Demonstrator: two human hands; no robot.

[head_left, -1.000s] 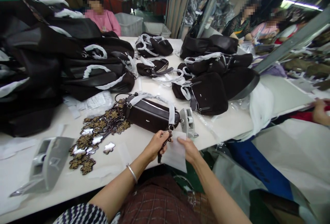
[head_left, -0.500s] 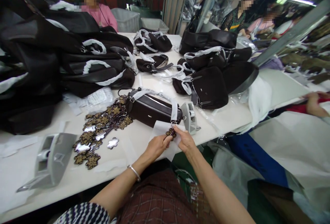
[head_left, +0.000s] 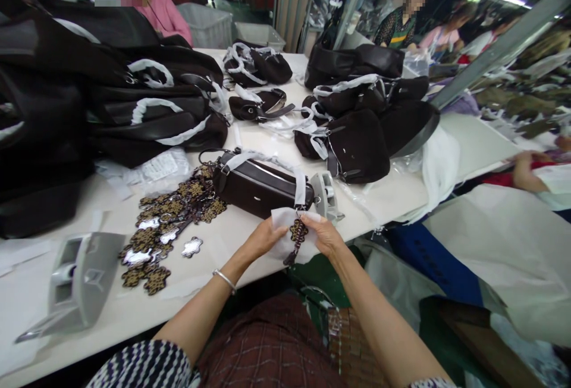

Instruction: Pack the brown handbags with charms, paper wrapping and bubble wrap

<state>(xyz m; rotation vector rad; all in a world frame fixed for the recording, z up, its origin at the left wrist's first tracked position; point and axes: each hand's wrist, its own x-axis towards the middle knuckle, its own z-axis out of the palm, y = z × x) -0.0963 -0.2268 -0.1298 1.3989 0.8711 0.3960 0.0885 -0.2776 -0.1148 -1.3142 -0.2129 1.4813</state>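
A dark brown bag (head_left: 263, 188) with white-wrapped handles lies on the table in front of me. From its right end hangs a flower-shaped charm (head_left: 298, 231) with a dark tassel, over a sheet of white tissue paper (head_left: 282, 219). My left hand (head_left: 264, 238) pinches the left edge of the paper. My right hand (head_left: 323, 234) is closed at the paper's right side, beside the top of the charm. More patterned charms (head_left: 178, 203) are heaped left of the bag, with a loose silver one (head_left: 192, 247) near them.
Dark bags (head_left: 156, 114) are piled at the left, others (head_left: 359, 144) at the back right. A grey tape dispenser (head_left: 80, 281) stands front left, another (head_left: 327, 196) beside the bag. Several people sit beyond; another person's hand (head_left: 529, 172) shows at the right.
My left hand has let go of the charm, moved left and taken the paper's edge. The charm and its tassel now hang in full view. The whole view has shifted slightly.
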